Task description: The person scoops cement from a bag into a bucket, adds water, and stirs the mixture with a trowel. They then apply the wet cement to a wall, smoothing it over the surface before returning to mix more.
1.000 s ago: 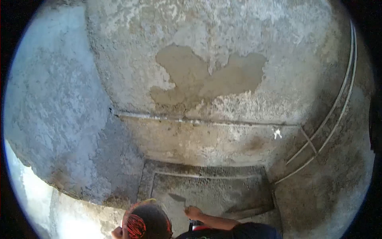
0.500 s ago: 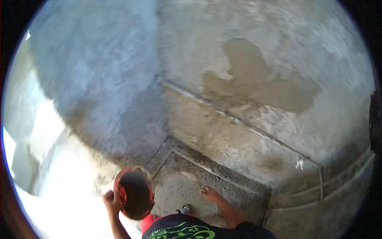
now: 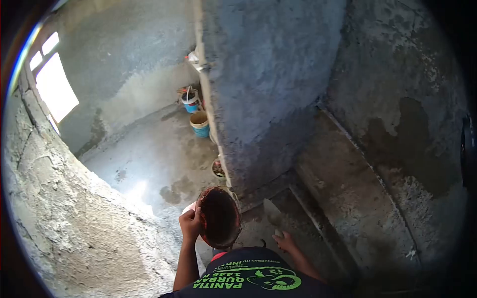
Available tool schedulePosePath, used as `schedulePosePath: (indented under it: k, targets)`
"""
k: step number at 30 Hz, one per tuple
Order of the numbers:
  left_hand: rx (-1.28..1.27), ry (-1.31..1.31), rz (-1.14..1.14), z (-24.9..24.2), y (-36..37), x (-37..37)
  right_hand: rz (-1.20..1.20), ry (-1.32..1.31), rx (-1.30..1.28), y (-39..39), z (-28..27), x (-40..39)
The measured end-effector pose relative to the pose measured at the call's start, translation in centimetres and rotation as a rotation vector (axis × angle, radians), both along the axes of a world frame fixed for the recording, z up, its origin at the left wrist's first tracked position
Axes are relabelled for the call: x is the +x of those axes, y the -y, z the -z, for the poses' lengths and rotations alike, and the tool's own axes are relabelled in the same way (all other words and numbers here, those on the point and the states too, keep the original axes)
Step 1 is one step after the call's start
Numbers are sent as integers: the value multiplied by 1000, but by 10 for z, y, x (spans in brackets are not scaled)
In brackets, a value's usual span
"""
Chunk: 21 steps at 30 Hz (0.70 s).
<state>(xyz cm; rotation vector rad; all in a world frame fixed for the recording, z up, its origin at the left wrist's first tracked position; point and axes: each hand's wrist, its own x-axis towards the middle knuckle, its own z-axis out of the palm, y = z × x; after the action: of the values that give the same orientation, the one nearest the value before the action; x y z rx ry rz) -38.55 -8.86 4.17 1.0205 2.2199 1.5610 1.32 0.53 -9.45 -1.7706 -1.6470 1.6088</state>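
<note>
My left hand [image 3: 191,224] grips the rim of a reddish bucket [image 3: 220,218], with the thumb over the edge. The bucket is tilted toward me and its inside looks dark; what it holds, if anything, I cannot make out. My right hand [image 3: 285,242] is closed round the handle of a trowel [image 3: 272,212]. The trowel's grey blade points up and away from me, a little right of the bucket and apart from it.
A rough wall end [image 3: 238,99] stands ahead. Beyond it are a blue-and-white bucket [image 3: 190,99], another bucket [image 3: 199,124] and a small container [image 3: 217,168] on the floor. A pipe [image 3: 367,164] runs along the right wall, which has a damp patch [image 3: 412,144]. Windows [image 3: 55,87] are at left.
My view has turned left, bringing the other room and its buckets into sight. The bucket and my hands appear further right in view, and the trowel blade shows more clearly.
</note>
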Motion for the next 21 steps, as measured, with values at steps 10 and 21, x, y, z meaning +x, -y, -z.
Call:
schedulePosePath:
  k: [10,21]
  targets:
    - [-177,-304,-253,14,95,-116,-481,42,274,8,-19,-191]
    - [-233,-186,-464,18,149,-159,-521,237,163,20,-21,-212]
